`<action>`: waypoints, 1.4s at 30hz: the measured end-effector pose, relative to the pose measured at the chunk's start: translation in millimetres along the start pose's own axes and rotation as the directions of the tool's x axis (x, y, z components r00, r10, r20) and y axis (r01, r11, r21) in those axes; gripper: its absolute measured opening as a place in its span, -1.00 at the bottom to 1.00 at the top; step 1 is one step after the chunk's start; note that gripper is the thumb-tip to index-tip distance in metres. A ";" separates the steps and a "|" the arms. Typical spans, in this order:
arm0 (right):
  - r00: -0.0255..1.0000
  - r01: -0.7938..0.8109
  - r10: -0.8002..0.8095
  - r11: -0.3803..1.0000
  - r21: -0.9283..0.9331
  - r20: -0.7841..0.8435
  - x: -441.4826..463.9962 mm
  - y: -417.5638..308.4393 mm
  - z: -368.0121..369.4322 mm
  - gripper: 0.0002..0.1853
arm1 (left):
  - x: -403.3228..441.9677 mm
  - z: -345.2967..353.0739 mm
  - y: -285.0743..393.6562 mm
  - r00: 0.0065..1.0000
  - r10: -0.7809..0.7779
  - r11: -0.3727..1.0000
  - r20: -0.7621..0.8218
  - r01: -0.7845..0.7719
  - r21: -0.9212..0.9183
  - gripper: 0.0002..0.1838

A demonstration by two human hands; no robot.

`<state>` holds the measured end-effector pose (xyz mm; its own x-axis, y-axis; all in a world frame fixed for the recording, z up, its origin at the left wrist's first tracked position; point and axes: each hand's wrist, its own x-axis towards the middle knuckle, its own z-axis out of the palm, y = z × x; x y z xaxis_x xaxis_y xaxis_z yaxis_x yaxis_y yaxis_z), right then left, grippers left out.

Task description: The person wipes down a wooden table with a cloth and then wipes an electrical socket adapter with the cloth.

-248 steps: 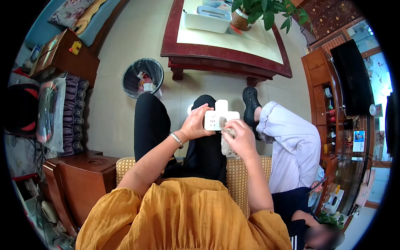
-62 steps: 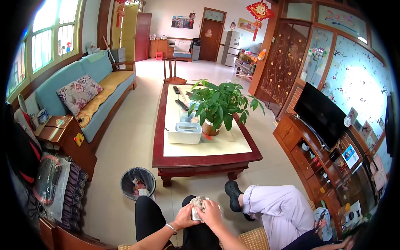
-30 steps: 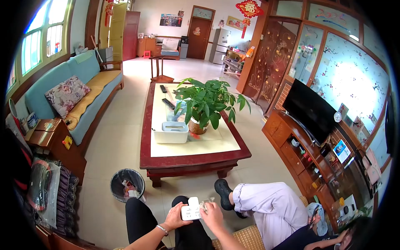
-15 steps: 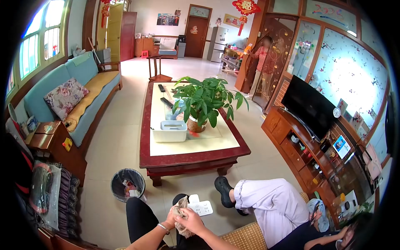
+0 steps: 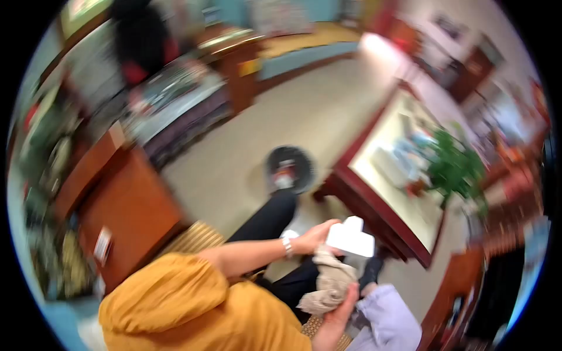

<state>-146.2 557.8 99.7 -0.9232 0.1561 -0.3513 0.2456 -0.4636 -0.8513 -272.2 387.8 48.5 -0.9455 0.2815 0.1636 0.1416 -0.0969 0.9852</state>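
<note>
The fingers of the left hand grip the white socket adapter, right of centre in the frame. The right hand, pressed against the left a moment ago, now sits lower, holding the crumpled cloth, which spans both hands.
</note>
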 end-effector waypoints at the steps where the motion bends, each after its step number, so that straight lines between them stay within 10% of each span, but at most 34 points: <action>1: 0.999 -0.014 0.015 1.000 0.013 -0.034 5.4 5.8 -4.7 -0.41 | -0.7 -22.2 10.2 1.000 -0.026 0.998 -0.017 0.027 0.051 -0.05; 11: 0.927 -0.212 0.234 0.972 -0.104 0.294 33.9 9.0 38.1 -0.42 | -155.1 -202.1 74.2 0.690 0.158 0.883 -0.706 0.221 0.413 -0.15; 21: 0.857 -0.136 0.214 0.971 -0.195 0.469 57.8 20.6 87.5 -0.40 | -321.9 -290.2 85.0 -0.023 0.425 0.763 -0.905 0.547 0.345 -0.20; 28: 0.877 -0.336 0.352 0.936 -0.107 0.326 68.8 37.2 65.5 -0.70 | -348.5 -289.7 114.6 -0.082 0.409 0.626 -0.909 0.749 0.214 -0.48; 30: 0.909 -0.247 0.268 0.963 -0.104 0.319 69.4 45.6 60.8 -0.74 | -390.8 -331.0 71.6 0.036 0.525 0.573 -0.850 0.723 0.385 -0.51; 42: 0.868 -0.357 0.309 0.932 0.056 0.390 60.2 40.3 55.7 -0.58 | -381.0 -358.3 67.2 0.127 0.447 0.303 -0.885 0.910 0.284 -0.40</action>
<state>-208.3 499.9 65.9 -0.8405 -0.3475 -0.4157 0.5418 -0.5369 -0.6466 -7.5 -68.0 33.9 -0.3164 -0.8527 0.4157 -0.7340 0.4977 0.4622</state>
